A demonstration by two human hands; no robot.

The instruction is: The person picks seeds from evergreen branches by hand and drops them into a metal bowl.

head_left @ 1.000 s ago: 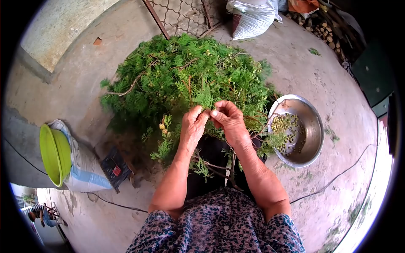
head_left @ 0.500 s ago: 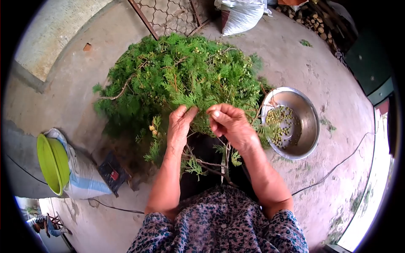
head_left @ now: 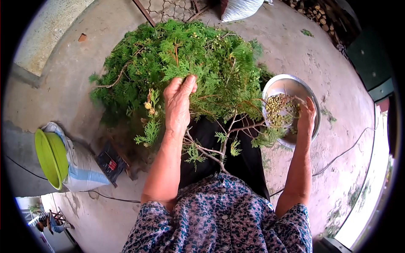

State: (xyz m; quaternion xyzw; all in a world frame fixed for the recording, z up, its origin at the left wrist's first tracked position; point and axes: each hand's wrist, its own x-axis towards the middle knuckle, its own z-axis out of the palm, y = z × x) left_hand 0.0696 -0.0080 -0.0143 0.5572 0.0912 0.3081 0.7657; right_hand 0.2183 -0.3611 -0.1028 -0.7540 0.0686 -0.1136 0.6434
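My left hand [head_left: 179,103] is closed on a leafy evergreen sprig, thumb pressed against the fingers, at the near side of a heap of cut evergreen branches [head_left: 143,63]. A forked branch [head_left: 225,147] reaches from that side down to my lap. My right hand [head_left: 307,116] is over the right part of a round metal basin [head_left: 313,90], its fingers apart and pointing inward. I see nothing held in it. Inside the basin lie many small yellow-green seed cones [head_left: 277,110]. Some foliage overlaps the basin's left rim.
On the left, a lime-green tub [head_left: 50,160] leans against a white sack [head_left: 82,170], beside a dark crate [head_left: 112,164]. Another sack [head_left: 242,9] and stacked firewood [head_left: 314,17] stand at the back. A black cable [head_left: 346,156] crosses the concrete floor on the right.
My right hand has moved from beside my left hand rightward to the basin, and its fingers have opened. My left hand has shifted slightly up in view, still gripping foliage.
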